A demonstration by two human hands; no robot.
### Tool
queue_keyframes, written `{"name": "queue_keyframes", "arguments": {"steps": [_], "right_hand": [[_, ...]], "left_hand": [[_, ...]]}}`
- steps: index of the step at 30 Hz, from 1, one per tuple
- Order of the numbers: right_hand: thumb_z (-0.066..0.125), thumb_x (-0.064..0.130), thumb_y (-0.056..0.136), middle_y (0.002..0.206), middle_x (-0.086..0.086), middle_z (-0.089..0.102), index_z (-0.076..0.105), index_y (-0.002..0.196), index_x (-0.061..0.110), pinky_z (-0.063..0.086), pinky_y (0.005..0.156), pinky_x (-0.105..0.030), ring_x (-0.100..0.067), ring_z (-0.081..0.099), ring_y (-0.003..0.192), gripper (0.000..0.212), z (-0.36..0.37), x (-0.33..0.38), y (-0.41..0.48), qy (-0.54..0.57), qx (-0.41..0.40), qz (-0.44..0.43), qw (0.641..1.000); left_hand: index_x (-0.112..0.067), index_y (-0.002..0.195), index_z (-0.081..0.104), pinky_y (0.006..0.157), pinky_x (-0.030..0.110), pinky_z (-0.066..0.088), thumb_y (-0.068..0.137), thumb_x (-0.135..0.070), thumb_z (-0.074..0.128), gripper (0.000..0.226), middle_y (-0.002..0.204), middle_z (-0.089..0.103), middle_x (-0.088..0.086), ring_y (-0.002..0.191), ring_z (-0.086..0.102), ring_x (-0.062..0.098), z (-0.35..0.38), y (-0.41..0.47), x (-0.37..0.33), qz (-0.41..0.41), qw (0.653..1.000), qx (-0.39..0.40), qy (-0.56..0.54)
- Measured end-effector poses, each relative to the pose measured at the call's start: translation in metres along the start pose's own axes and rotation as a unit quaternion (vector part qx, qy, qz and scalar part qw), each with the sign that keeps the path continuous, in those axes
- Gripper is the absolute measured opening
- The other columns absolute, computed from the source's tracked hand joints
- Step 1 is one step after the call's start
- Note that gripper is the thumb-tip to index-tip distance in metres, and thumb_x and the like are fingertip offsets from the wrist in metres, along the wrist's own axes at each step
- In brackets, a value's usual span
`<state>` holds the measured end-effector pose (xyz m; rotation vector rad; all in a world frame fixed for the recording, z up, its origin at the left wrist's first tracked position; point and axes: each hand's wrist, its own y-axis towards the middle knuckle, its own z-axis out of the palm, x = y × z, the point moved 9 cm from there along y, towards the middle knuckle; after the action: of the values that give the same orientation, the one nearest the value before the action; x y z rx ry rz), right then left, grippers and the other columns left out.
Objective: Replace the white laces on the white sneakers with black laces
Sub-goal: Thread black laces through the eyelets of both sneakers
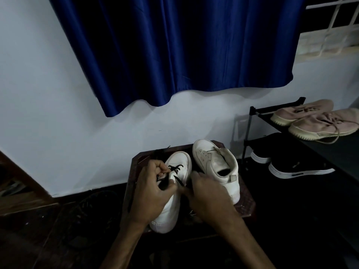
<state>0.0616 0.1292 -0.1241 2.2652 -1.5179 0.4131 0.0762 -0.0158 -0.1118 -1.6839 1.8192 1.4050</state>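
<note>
Working over a small dark bench set against a pale wall, under a blue curtain. Curling L hand over the near-left white sneaker, w/ fingers bent tight and pinching a black lace approx. at the tongue. Crossing the front eyelets w/ that lace, one stiff tip sticking up btw. both hands. Pressing R hand against the same sneaker's right side, fingers tucked out of sight btw. the two shoes; can't tell if holding lace or just bracing. Standing just beside, toe pointing away, on the bench's far-right part: second white sneaker. Sitting further right on a black shoe rack: pink pair up top, black pair below.
</note>
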Motion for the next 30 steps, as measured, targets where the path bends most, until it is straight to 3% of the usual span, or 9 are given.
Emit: {"name": "queue_keyframes", "arguments": {"steps": [3, 7, 10, 13, 17, 21, 24, 26, 30], "right_hand": [[0.045, 0.038, 0.097, 0.103, -0.002, 0.063, 0.046, 0.096, 0.019, 0.041, 0.067, -0.035, -0.026, 0.06, 0.096, 0.019, 0.003, 0.015, 0.016, 0.053, -0.038, -0.041, 0.997], [0.05, 0.03, 0.093, 0.092, -0.001, 0.067, 0.047, 0.09, 0.022, 0.046, 0.066, -0.037, -0.027, 0.062, 0.09, 0.009, 0.006, 0.008, 0.022, 0.103, -0.05, -0.036, 0.993], [0.05, 0.03, 0.092, 0.09, -0.001, 0.067, 0.047, 0.09, 0.023, 0.05, 0.069, -0.04, -0.028, 0.063, 0.089, 0.008, 0.01, 0.006, 0.022, 0.118, -0.045, -0.045, 0.991], [0.051, 0.029, 0.091, 0.092, 0.0, 0.067, 0.048, 0.09, 0.024, 0.05, 0.07, -0.041, -0.028, 0.062, 0.09, 0.006, 0.009, 0.008, 0.022, 0.124, -0.051, -0.057, 0.989], [0.051, 0.029, 0.091, 0.095, 0.002, 0.065, 0.049, 0.092, 0.024, 0.05, 0.071, -0.04, -0.025, 0.062, 0.091, 0.005, 0.008, 0.008, 0.018, 0.126, -0.043, -0.056, 0.99], [0.051, 0.031, 0.087, 0.097, 0.0, 0.066, 0.052, 0.093, 0.024, 0.048, 0.071, -0.035, -0.026, 0.063, 0.093, 0.01, 0.012, 0.0, 0.011, 0.073, -0.021, -0.027, 0.997], [0.051, 0.027, 0.088, 0.107, -0.003, 0.067, 0.062, 0.105, 0.023, 0.044, 0.072, -0.031, -0.027, 0.063, 0.101, 0.021, 0.025, -0.013, 0.002, -0.047, 0.075, -0.002, 0.996], [0.053, 0.029, 0.09, 0.112, -0.005, 0.066, 0.063, 0.108, 0.019, 0.045, 0.075, -0.031, -0.026, 0.062, 0.105, 0.023, 0.032, -0.021, -0.004, -0.048, 0.116, 0.013, 0.992], [0.053, 0.048, 0.092, 0.105, 0.0, 0.066, 0.06, 0.102, 0.02, 0.048, 0.079, -0.033, -0.021, 0.062, 0.099, 0.031, 0.015, -0.012, 0.007, 0.067, 0.027, 0.004, 0.997]], "left_hand": [[-0.028, 0.094, 0.052, 0.084, 0.027, 0.049, 0.076, -0.03, 0.067, 0.024, 0.097, 0.058, -0.016, 0.098, 0.06, 0.012, 0.0, 0.001, 0.0, 0.011, 1.0, 0.015, 0.008], [-0.026, 0.105, 0.052, 0.097, 0.03, 0.046, 0.083, -0.024, 0.061, 0.025, 0.112, 0.067, -0.002, 0.113, 0.061, 0.015, 0.0, -0.001, 0.018, -0.054, 0.984, 0.12, -0.118], [-0.016, 0.108, 0.05, 0.092, 0.029, 0.049, 0.083, 0.0, 0.064, 0.033, 0.111, 0.07, 0.007, 0.102, 0.063, 0.019, -0.016, 0.004, 0.024, -0.052, 0.981, 0.132, -0.133], [-0.019, 0.105, 0.058, 0.085, 0.029, 0.053, 0.08, 0.004, 0.072, 0.037, 0.101, 0.072, 0.0, 0.085, 0.064, 0.018, -0.018, 0.016, 0.016, -0.025, 0.985, 0.157, -0.071], [-0.029, 0.099, 0.063, 0.083, 0.028, 0.051, 0.079, 0.007, 0.072, 0.042, 0.088, 0.07, -0.003, 0.08, 0.065, 0.018, -0.027, 0.042, -0.004, 0.006, 0.992, 0.124, -0.029], [-0.021, 0.098, 0.063, 0.081, 0.019, 0.05, 0.082, 0.004, 0.069, 0.031, 0.094, 0.067, -0.006, 0.083, 0.064, 0.015, -0.027, 0.067, -0.035, 0.056, 0.994, 0.095, -0.002], [-0.022, 0.103, 0.06, 0.082, 0.023, 0.05, 0.087, -0.002, 0.066, 0.027, 0.106, 0.063, -0.012, 0.091, 0.062, 0.012, -0.019, 0.062, -0.034, 0.064, 0.995, 0.074, 0.036], [-0.024, 0.105, 0.058, 0.083, 0.027, 0.051, 0.089, -0.006, 0.064, 0.025, 0.107, 0.063, -0.013, 0.09, 0.062, 0.01, -0.02, 0.05, -0.015, 0.036, 0.997, 0.05, 0.043], [-0.029, 0.108, 0.055, 0.084, 0.018, 0.047, 0.091, -0.017, 0.064, 0.022, 0.115, 0.06, -0.005, 0.093, 0.061, 0.005, -0.018, 0.021, 0.023, -0.009, 0.997, 0.032, 0.067]]}}
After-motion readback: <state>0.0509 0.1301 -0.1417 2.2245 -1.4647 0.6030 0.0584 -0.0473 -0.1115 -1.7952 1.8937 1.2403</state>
